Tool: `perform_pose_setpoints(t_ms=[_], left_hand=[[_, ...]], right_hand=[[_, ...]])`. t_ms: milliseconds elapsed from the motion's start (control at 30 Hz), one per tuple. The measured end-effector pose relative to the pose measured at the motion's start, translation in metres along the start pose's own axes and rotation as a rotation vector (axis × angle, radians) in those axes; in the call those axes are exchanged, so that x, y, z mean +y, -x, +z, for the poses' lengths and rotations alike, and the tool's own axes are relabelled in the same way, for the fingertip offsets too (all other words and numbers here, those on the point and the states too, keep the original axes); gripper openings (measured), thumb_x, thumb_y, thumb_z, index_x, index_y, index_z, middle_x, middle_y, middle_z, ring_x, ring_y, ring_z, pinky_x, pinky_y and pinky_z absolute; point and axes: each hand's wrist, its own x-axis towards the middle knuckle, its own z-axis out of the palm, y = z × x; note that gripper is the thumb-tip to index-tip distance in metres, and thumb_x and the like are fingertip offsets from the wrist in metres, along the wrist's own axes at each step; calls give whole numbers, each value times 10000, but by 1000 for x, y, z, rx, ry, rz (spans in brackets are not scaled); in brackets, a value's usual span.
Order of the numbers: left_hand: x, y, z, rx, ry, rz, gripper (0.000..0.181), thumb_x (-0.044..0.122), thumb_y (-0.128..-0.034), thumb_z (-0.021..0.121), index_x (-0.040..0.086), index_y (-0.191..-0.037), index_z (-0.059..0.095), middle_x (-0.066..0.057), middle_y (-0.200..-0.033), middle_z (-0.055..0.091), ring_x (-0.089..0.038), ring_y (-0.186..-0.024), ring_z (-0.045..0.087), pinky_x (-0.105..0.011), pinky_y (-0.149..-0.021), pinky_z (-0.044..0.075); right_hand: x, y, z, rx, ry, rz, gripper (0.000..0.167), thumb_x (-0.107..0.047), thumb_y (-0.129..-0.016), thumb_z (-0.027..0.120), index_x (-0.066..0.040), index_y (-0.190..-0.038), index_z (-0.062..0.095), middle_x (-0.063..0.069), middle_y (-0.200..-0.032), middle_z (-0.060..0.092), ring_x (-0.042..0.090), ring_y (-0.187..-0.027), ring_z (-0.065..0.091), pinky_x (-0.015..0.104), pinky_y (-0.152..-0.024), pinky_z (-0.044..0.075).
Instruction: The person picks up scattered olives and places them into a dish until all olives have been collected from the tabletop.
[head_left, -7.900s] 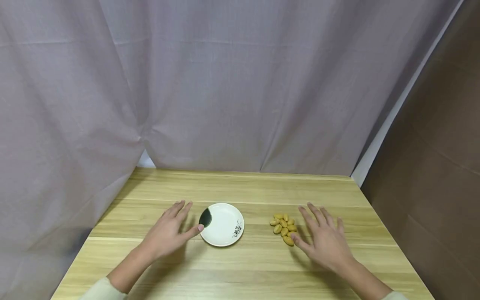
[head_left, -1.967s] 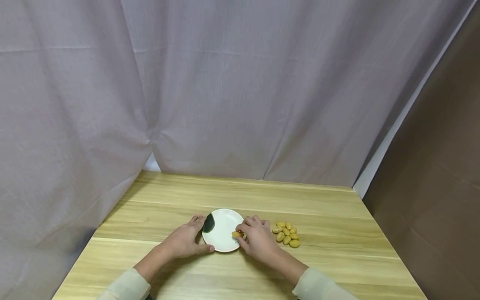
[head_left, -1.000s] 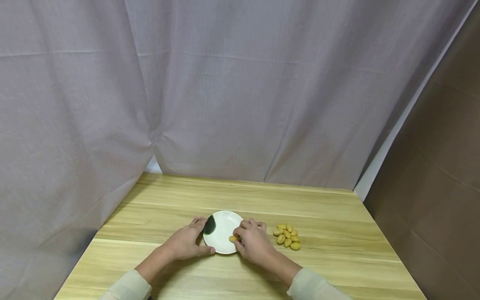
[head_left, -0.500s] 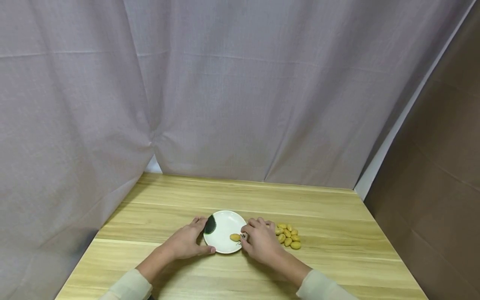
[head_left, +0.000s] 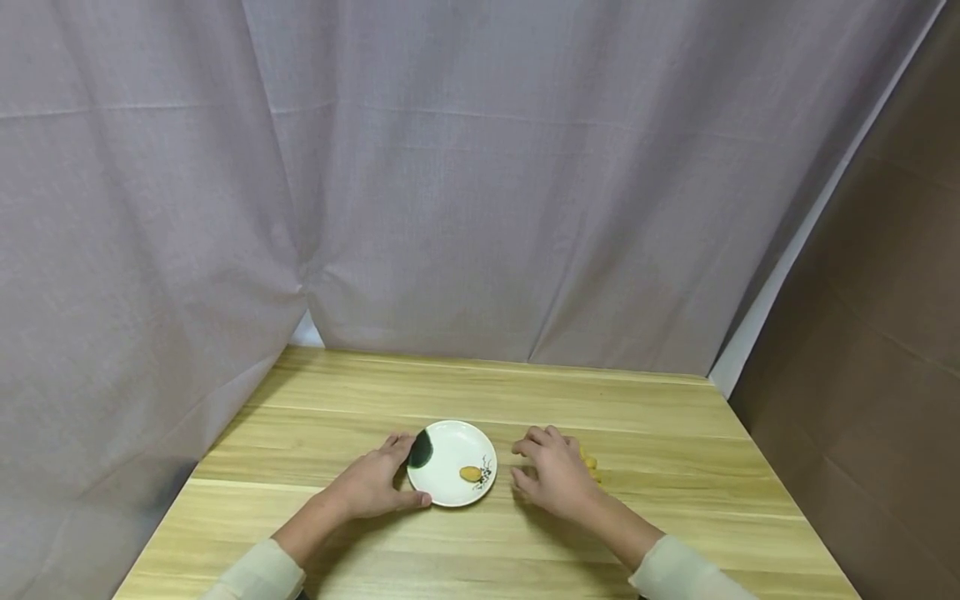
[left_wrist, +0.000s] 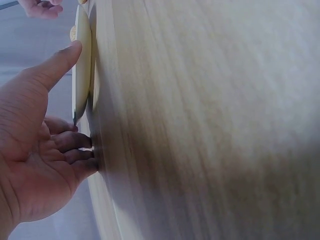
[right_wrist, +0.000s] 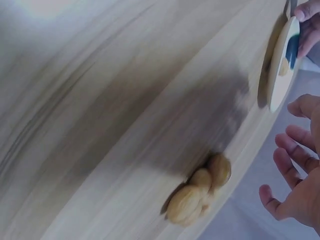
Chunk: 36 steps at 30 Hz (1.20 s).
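Observation:
A small white plate (head_left: 450, 454) with a dark green patch and a dark floral pattern lies on the table. My left hand (head_left: 378, 482) holds its left side, thumb at the front rim and fingertips at the far left rim. One small yellow-brown oval piece (head_left: 471, 474), nut-like, rests on the plate beside the pattern. To the right of the plate, my right hand (head_left: 558, 473) hovers with loosely bent, parted fingers and nothing between them. Behind it a cluster of similar oval pieces (right_wrist: 192, 197) lies on the table, mostly hidden by this hand in the head view.
The wooden table (head_left: 360, 387) carries the plate and the cluster. A grey-purple curtain (head_left: 450, 208) hangs along its back and left edges. A brown cloth (head_left: 862, 317) hangs at the right.
My right hand has set one oval piece on the plate, let it go and moved right toward the cluster. The left hand has stayed at the plate's rim over the last seconds.

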Motion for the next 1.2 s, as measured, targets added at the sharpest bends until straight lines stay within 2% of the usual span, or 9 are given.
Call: perform_pose_setpoints(t_ms=[133,267,567,900,1200], left_hand=[[1,0,0,-1,3,-4,1083,573,-879,904,48,-1694,421,-265,-1730,440,-542,-1638,342,-752,-1287,341],[1,1,0,1,4,-3,1079,569,-876,908,47,-1689,430,-257,-1728,448,-544,-1635,346,-747,-1287,347],[0,0,1,2,0,0,1080,574,-876,906,59,-1695,425,-261,-1729,444,-533,-1639,347,-743,-1286,352],[1,0,-3,11,14,32,1052,528,-878,919,41,-1680,442,-255,-1704,480,-554,-1622,366,-742,-1272,376],[-2,-1,0,8,15,31,1051,533,-881,914,53,-1686,438,-244,-1710,478,-550,-1628,356,-740,-1283,360]], right_hand=[[10,6,-6,-1,-5,4,269,-162,-902,908,-67,-1132,808,46,-1095,752,252,-997,667,586,-819,601],[20,11,-9,-19,9,23,279,-170,-910,905,-65,-1148,806,46,-1104,753,252,-1003,670,567,-815,605],[40,22,-9,-27,13,37,260,-139,-910,906,-59,-1136,806,44,-1089,755,310,-1095,714,639,-865,631],[55,28,-11,-54,33,79,250,-133,-900,913,-85,-1121,806,31,-1075,740,229,-992,675,541,-790,615],[60,32,-4,-77,50,117,251,-176,-920,893,-85,-1139,812,22,-1083,737,187,-960,640,484,-765,578]])
